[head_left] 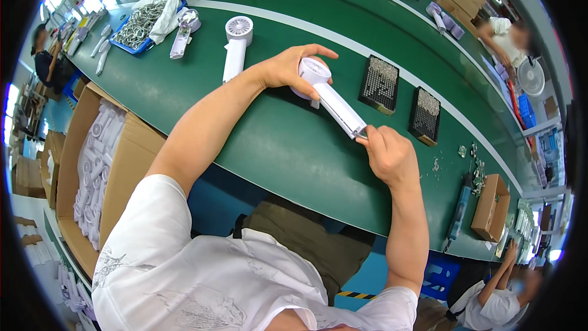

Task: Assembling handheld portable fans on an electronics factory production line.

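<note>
Above the flat green tabletop (269,141), the half-curled left hand (286,68) holds the pale-lilac plastic handheld fan (338,107) by its round head, best kept steady while the right hand (391,154), fingers bunched, pinches its near-right end.

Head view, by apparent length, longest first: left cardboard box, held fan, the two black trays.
1. Left cardboard box
2. Held fan
3. Left black tray and right black tray: look alike, so not ranked.

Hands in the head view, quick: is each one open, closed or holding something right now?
Left hand: holding the pale handheld fan by its round head.
Right hand: pinched closed at the handle's end; exact grip unclear.
</note>
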Demonstrator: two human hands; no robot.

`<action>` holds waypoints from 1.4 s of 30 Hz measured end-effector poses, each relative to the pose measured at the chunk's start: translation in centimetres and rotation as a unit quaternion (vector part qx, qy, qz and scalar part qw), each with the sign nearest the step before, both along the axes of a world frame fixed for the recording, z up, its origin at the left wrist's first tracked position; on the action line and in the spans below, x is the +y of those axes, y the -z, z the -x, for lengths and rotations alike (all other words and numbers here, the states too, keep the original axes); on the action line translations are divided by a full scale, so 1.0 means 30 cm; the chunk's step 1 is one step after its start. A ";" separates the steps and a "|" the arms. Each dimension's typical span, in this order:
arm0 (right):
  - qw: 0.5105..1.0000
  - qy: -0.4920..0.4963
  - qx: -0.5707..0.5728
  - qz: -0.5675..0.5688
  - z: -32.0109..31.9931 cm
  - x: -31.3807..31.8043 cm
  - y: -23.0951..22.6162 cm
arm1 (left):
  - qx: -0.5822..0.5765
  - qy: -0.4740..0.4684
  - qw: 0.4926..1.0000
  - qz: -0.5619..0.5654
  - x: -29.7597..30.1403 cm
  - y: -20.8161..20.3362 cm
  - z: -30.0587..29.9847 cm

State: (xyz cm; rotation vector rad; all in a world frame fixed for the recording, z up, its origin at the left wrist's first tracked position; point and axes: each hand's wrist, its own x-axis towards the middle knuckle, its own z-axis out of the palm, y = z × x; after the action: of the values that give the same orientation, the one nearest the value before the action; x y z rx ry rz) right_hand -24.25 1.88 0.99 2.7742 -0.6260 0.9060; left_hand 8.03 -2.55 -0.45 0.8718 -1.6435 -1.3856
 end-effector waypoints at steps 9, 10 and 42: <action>0.997 0.062 0.038 0.018 0.077 0.005 -0.068 | -0.006 -0.004 1.000 -0.002 -0.005 0.008 -0.009; 0.992 0.103 0.072 -0.002 0.088 0.001 -0.060 | -0.009 0.001 1.000 0.001 -0.008 0.007 -0.007; 0.945 0.083 -0.109 -0.296 -0.066 0.080 0.012 | -0.073 0.061 0.992 0.078 0.056 0.020 0.147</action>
State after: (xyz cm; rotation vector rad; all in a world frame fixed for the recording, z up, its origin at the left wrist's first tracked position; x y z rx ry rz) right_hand -22.28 4.29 0.62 3.0654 -1.3454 1.1511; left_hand 3.61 -0.88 -1.05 0.8079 -1.9166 -1.2803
